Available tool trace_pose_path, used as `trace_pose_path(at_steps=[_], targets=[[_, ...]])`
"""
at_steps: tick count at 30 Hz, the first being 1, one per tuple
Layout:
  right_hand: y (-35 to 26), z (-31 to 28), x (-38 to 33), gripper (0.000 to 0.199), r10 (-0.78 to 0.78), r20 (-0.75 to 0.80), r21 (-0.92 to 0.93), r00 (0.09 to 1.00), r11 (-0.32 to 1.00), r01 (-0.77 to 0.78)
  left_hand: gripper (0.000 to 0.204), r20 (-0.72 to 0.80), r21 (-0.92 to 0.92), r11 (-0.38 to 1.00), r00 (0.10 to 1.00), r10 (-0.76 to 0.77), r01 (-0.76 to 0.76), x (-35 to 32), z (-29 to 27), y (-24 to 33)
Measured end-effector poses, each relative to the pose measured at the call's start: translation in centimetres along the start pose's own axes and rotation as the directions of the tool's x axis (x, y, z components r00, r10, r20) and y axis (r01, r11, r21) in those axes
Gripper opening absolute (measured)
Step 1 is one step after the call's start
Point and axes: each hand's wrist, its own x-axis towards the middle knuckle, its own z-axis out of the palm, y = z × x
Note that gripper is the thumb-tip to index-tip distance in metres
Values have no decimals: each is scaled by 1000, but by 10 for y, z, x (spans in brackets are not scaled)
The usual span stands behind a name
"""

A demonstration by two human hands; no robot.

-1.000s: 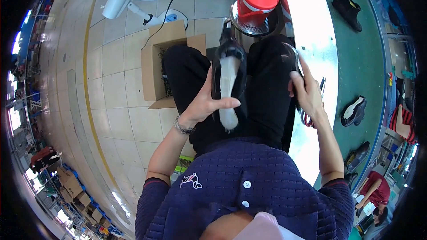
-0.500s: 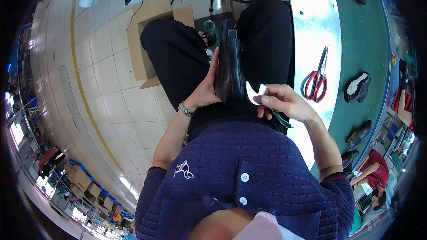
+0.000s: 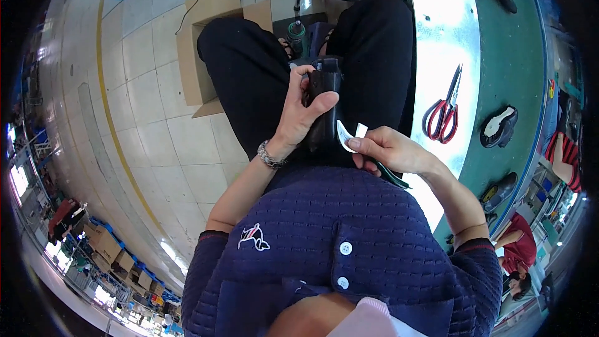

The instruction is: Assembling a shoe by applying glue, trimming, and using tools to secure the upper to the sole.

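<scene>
Between my knees a black leather shoe (image 3: 322, 130) is held upright in front of my belly, its heel end away from me. My left hand (image 3: 298, 115) is wrapped round it near the heel, the thumb lying across the top. Beside the toe end, my right hand (image 3: 398, 150) pinches a thin curved white piece (image 3: 344, 137), whose edge is close against the shoe's right side; whether they touch I cannot tell. A dark green handle (image 3: 393, 178) sticks out from under the same hand toward the bench. What it belongs to is hidden by the fingers.
Red-handled scissors (image 3: 443, 118) lie on the pale metal bench (image 3: 443, 31) at my right. Beyond it, a green belt (image 3: 515, 75) carries several dark shoes. An open cardboard box (image 3: 193, 65) stands left of my knee; a green bottle (image 3: 297, 32) is between my feet.
My left hand has turned over the shoe, its thumb now crossing the heel end, and the shoe is tilted differently. The white piece has shifted slightly left with my right hand.
</scene>
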Motion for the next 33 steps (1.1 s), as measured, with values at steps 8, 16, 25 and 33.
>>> trace_pose_path(at_steps=[8, 16, 25, 33], targets=[[-43, 2, -2, 61, 5, -139, -702, 990, 705, -102, 61, -90, 0, 1000, 996, 21, -21, 5, 5, -4], [-42, -7, 0, 49, -147, -184, -886, 972, 453, -99, 66, 9, 50, 999, 1000, 16, -17, 16, -3, 2], [48, -109, -16, 32, -428, -820, -570, 380, 548, -613, 88, 79, 34, 999, 997, -12, 10, 4, 0, 37], [36, -83, -7, 46, -416, -720, -366, 556, 908, 205, 120, 426, -36, 729, 650, 630, -683, 5, 41, 75]])
